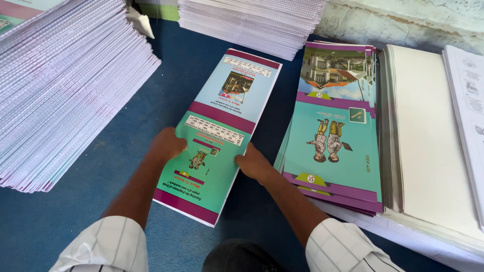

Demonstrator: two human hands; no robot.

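Observation:
A long teal, light-blue and purple printed cover sheet [222,126] lies on the blue surface [116,146] in front of me, over a thin white bundle. My left hand [166,145] grips its left edge near the middle. My right hand [253,163] presses on its right edge, fingers curled over the side. Both sleeves are white with thin stripes.
A stack of matching printed covers [333,131] sits just right of my right hand. Beyond it lie piles of plain white sheets [428,141]. A tall slanted stack of bundled pages [65,85] fills the left, and another stack [252,22] stands at the back.

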